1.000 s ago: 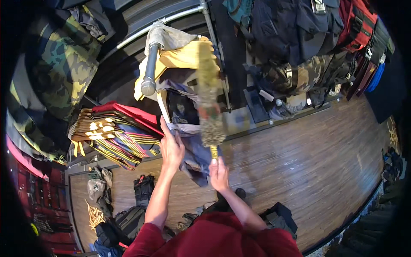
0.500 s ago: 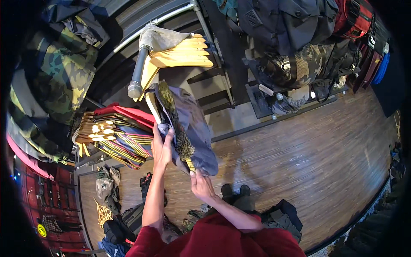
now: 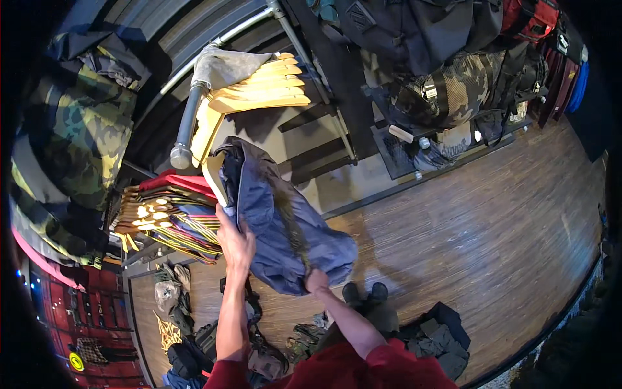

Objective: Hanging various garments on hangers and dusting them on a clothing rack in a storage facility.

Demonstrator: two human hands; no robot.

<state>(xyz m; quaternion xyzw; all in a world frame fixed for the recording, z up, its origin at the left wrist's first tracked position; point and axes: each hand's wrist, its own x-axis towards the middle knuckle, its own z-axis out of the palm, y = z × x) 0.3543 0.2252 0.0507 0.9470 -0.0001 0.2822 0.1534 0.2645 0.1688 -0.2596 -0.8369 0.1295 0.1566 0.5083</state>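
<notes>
A grey-blue jacket (image 3: 265, 223) with a brownish fur trim (image 3: 288, 220) hangs tilted from a light wooden hanger (image 3: 212, 179) in front of me. My left hand (image 3: 236, 246) is closed around the jacket's near shoulder, at the lower end of that hanger. Farther right, my right hand (image 3: 317, 281) grips the jacket's lower edge, with its fingers partly hidden by the cloth. Above the jacket, several bare wooden hangers (image 3: 259, 94) hang on a grey metal rail (image 3: 188, 126), and a grey cloth (image 3: 227, 65) is draped over them.
Striped garments (image 3: 188, 223) on hangers are at the left, below camouflage clothing (image 3: 91, 136). Bags (image 3: 447, 84) fill the shelf at the upper right. Around my feet on the wooden floor (image 3: 453, 246) lie dark clothes (image 3: 434, 343), a pile of hangers (image 3: 168, 332) and crumpled garments (image 3: 170, 295).
My right hand has moved right and slightly down, pulling the jacket's lower part out that way. The fur trim, earlier plainly exposed, is now blurred and partly covered by cloth.
</notes>
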